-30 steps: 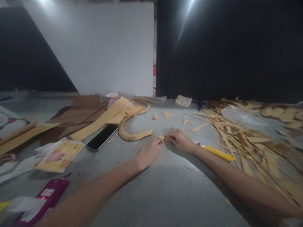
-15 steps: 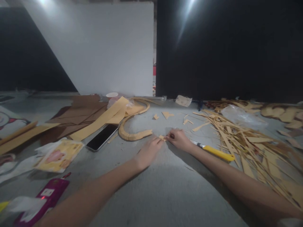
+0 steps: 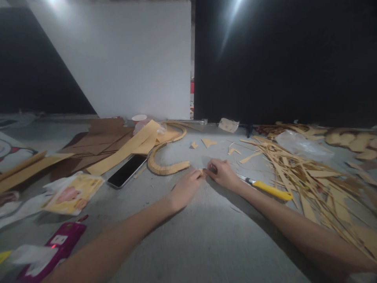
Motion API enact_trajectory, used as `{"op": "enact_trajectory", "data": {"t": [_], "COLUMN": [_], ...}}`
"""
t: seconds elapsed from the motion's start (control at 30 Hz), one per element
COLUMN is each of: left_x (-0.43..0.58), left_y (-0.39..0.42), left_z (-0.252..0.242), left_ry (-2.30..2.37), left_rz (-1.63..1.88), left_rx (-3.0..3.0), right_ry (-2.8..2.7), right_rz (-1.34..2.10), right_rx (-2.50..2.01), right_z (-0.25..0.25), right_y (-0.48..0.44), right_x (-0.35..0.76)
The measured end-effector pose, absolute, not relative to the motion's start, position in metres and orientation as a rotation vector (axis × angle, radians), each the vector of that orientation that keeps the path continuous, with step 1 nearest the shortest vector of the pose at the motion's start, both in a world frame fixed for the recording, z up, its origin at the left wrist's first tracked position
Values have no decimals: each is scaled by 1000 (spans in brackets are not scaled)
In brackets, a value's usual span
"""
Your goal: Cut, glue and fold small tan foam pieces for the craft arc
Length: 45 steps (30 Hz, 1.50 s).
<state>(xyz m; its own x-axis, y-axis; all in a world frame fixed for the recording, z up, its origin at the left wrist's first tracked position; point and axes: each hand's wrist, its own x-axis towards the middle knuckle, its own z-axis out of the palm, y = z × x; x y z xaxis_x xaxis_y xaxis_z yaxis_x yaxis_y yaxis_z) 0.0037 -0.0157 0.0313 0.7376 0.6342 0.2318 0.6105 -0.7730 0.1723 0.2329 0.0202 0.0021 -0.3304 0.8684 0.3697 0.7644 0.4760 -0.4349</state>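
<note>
My left hand [image 3: 186,188] and my right hand [image 3: 223,173] meet on the grey floor, both pinched on one small tan cardboard piece [image 3: 202,171] between their fingertips. Something dark shows in my right hand's fingers; I cannot make out what. Just left of the hands lies a curved cardboard arc [image 3: 165,167] made of stacked layers. A yellow-handled utility knife [image 3: 266,188] lies on the floor behind my right wrist, untouched.
A black phone [image 3: 127,171] lies left of the arc, beside long cardboard strips [image 3: 129,148] and brown sheets [image 3: 97,141]. A heap of thin cardboard offcuts [image 3: 306,177] fills the right. Packets [image 3: 73,193] and a magenta pouch [image 3: 60,243] lie at near left. Small scraps [image 3: 208,142] lie beyond the hands.
Both hands stay on the small piece; my right hand's fingers have shifted slightly, and a dark spot now shows between them. Nothing else moved.
</note>
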Motion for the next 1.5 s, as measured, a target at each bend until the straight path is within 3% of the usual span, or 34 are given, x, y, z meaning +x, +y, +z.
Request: {"op": "enact_trajectory", "data": {"t": [0.2,0.47,0.87,1.13,1.5], "left_x": [3,4,-1,2,1], "left_y": [-16,-19,-15,-15,-14], "left_z": [33,36,19,25,23], "left_ry": [994,1031,1104,1013,975], "left_rz": [415,377,539,568,555], "left_rx": [2824,2814,2769,2765,2780], "right_ry": [-2526,-2500,-2524,-2054,-2084], "right_rz": [46,-93,229,466,219], "right_rx": [-965,-1043,-852,-1235,-1555], "right_z": [15,12,18,7,-21], "right_y": [11,13,-2,16,35], "right_x": [244,245,236,239,235]}}
